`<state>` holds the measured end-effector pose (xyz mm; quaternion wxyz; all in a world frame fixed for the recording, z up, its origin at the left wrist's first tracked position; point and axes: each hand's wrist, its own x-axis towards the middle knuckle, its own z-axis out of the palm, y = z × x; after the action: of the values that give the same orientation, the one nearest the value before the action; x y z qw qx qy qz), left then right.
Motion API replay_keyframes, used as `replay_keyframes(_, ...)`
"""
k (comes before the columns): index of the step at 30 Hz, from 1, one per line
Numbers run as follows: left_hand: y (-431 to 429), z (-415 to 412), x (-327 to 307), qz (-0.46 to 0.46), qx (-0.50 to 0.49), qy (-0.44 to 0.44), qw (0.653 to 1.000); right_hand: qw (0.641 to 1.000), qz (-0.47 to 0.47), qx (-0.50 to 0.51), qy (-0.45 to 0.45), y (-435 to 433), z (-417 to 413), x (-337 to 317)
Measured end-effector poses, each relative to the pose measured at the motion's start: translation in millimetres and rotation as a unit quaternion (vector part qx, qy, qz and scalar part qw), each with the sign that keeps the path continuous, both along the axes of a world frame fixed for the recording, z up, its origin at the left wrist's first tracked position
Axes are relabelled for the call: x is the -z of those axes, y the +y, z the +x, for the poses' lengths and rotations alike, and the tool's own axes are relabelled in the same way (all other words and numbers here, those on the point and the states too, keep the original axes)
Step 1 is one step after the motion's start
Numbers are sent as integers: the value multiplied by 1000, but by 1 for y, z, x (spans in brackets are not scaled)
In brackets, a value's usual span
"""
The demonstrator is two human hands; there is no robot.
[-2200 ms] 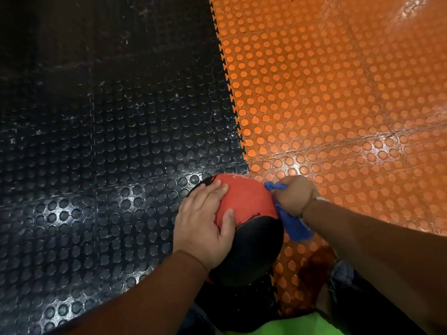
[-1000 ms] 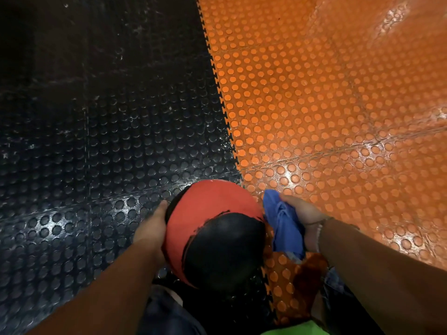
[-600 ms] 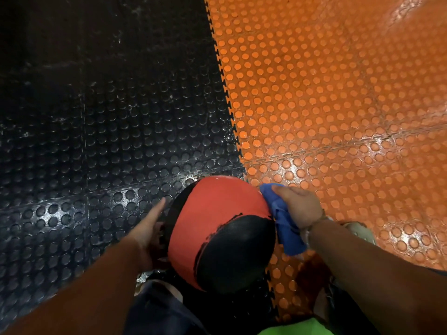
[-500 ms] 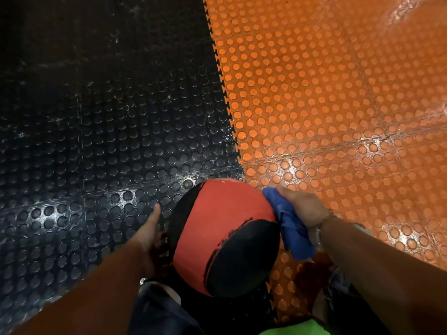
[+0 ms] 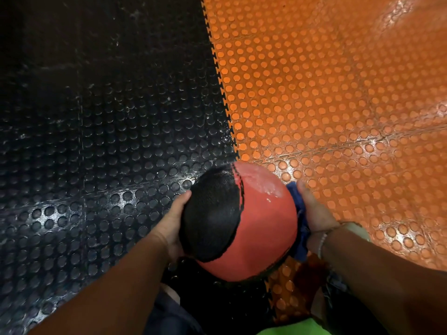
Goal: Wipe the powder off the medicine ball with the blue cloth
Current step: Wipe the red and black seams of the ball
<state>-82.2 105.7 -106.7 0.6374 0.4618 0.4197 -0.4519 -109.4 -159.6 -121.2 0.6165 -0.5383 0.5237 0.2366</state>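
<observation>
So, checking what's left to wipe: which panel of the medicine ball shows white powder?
The red textured panel, with a white powder patch near the blue cloth; the black panel looks clean.

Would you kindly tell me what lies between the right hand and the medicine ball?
The blue cloth lies there, sandwiched between the right hand and the red side of the medicine ball; the head view shows it.
</observation>
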Motion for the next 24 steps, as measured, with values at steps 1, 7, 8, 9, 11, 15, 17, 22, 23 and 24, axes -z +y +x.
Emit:
replay_keyframes(1, -2, 2, -2, -11, -14, -24, 1000, 1000, 1, 10, -14, 2, 2, -5)
replay_keyframes(7, 0, -21, -3, 48, 24, -69, 996, 988, -100, -54, -108, 18, -3, -25)
replay_keyframes(8, 3, -21, -7, 73, 29, -94, 992, 987, -103, -49, -112, 19, -5, -24)
replay_keyframes(9, 6, -19, -10, 118, 38, -137, 983, 985, -110, -63, -120, 20, -6, -24)
replay_keyframes(11, 5, -11, -22, 283, 48, -241, 927, 974, -141, -123, -130, 23, 0, -31)
replay_keyframes(15, -36, -21, -43, 441, 240, -411, 761, 941, -215, -220, -140, 33, 15, -50)
replay_keyframes(17, -52, -31, -45, 468, 249, -400, 747, 896, -275, -304, -171, 43, 15, -61)
replay_keyframes(22, -43, -26, -35, 476, 233, -427, 733, 550, -421, -555, -461, 65, 1, -75)
replay_keyframes(23, -42, -26, -35, 471, 246, -436, 727, 513, -416, -580, -477, 61, 4, -70)
replay_keyframes(24, -41, -26, -37, 466, 261, -444, 719, 522, -405, -592, -462, 58, 10, -68)
